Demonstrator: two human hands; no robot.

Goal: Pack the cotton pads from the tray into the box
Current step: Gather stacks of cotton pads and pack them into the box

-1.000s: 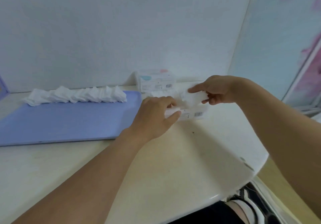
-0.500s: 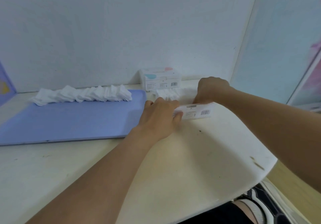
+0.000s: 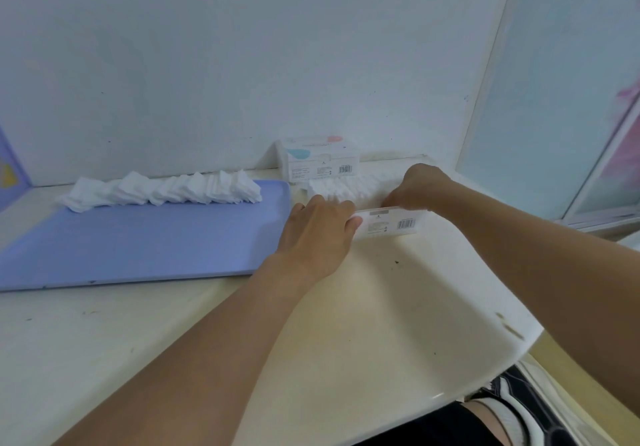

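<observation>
Head | white cotton pads [image 3: 346, 187] fanned in box [image 3: 388, 222] | left hand [image 3: 318, 234] grip holds box | right hand [image 3: 415, 186] grip unclear

We record the cotton pads [image 3: 162, 191] as soft, fluffy white fibre, matt. The tray [image 3: 138, 238] looks like smooth lilac plastic with a dull sheen. The box [image 3: 389, 224] reads as thin printed card or plastic; we cannot tell which. The counter [image 3: 381, 324] is smooth, cream, slightly glossy, flecked with marks. The wall [image 3: 242, 65] looks matt, painted.

White cotton pads [image 3: 162, 191] on lavender-blue tray [image 3: 138, 238]; white barcoded box [image 3: 391, 224]; cream table [image 3: 381, 307].
</observation>
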